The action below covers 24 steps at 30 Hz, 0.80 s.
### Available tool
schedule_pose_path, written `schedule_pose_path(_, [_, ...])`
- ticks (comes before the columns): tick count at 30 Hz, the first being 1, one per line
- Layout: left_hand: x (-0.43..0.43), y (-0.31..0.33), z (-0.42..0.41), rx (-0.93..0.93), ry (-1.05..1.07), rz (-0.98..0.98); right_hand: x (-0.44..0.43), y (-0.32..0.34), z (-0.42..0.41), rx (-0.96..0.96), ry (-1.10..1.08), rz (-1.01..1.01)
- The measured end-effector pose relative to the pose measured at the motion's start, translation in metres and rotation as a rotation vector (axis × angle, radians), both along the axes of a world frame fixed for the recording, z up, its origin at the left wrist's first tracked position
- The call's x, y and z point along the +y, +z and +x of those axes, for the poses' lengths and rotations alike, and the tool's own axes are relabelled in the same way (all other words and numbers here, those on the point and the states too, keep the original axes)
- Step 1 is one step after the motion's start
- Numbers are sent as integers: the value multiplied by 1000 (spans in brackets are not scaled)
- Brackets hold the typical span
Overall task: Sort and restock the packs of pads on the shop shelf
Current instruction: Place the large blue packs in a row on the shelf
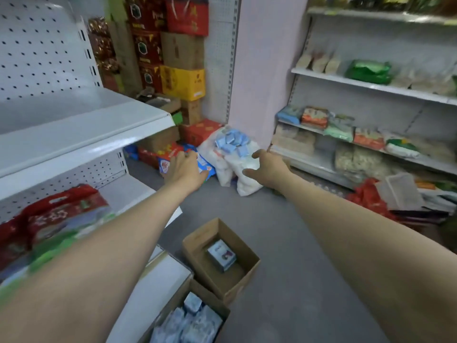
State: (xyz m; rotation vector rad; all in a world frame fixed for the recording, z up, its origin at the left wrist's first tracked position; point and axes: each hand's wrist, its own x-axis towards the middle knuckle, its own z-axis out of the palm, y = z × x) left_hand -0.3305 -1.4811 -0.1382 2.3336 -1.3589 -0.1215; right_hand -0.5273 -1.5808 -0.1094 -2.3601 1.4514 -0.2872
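Head view: both bare arms stretch forward and down the aisle. The left hand (185, 169) is seen from the back, its fingers loosely extended and wrapped round nothing; it overlaps a blue-and-white box (207, 169) on the floor, and whether it touches the box cannot be told. The right hand (268, 167) is spread, thumb out to the side and fingers relaxed, gripping nothing. Its fingertips are at the edge of a clear bag of small blue packs (231, 142), which leans on white plastic bags (244, 185) just beyond and between the two hands.

Nearer than the hands, below and between the forearms, an open carton (197, 246) stands on the grey floor (284, 231) with a single pack (221, 254) lying inside. Closer still, under the left forearm, a second carton (176, 299) holds many pale-blue packs (193, 320).

To the left of the left arm runs a white shelf (81, 134) with a pegboard back; on the shelf below it, partly hidden by the forearm, lies a red-and-green bag (54, 219). Beyond the left hand, red, brown and yellow stacked boxes (183, 82) rise against the wall. To the right of the right arm, stocked shelves (371, 86) carry blurred packets.
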Motion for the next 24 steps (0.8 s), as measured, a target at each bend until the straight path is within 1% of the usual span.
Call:
schedule_pose_path(6, [-92, -59, 5, 44, 73, 96, -112, -66, 19, 55, 66, 117])
schedule_pose_path(11, [-169, -112, 11, 132, 238, 184, -227, -122, 45, 126, 220, 175])
schedule_pose_path(15, [-219, -157, 2, 252, 367, 253, -299, -168, 51, 226, 340, 285])
schedule_pose_path(20, [-256, -222, -8, 337, 456, 357, -354, -240, 62, 324, 393, 391])
schedule_pose_path(24, [-267, -295, -2, 413, 512, 427, -361, -318, 68, 364, 399, 498])
